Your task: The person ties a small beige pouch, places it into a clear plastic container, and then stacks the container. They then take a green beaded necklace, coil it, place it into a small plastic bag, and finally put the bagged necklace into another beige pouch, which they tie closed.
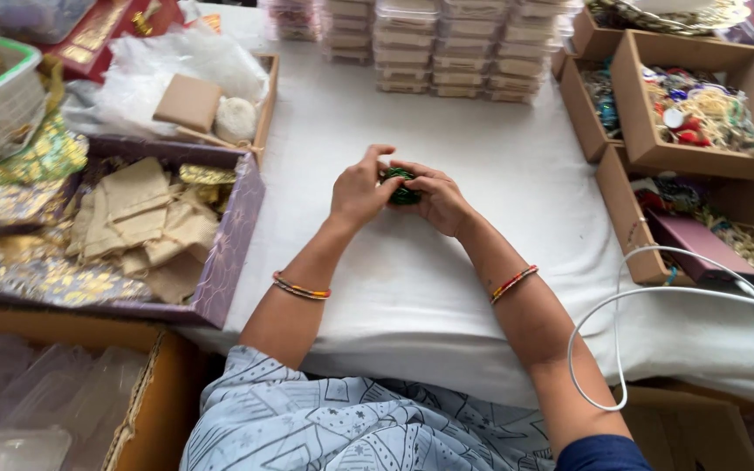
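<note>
Two hands hold a small green beaded ornament [401,187] above a white-covered bench [482,174].

The left hand [361,190] and right hand [437,202] pinch it between fingertips at mid-bench; a light, steady grip seems wise. Left, a purple tray [236,244] holds tan cloth pieces; right, brown cardboard boxes [630,105] hold colourful trinkets.

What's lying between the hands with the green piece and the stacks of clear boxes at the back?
Nothing: the head view shows only bare white cloth between the green piece and the clear box stacks.
</note>
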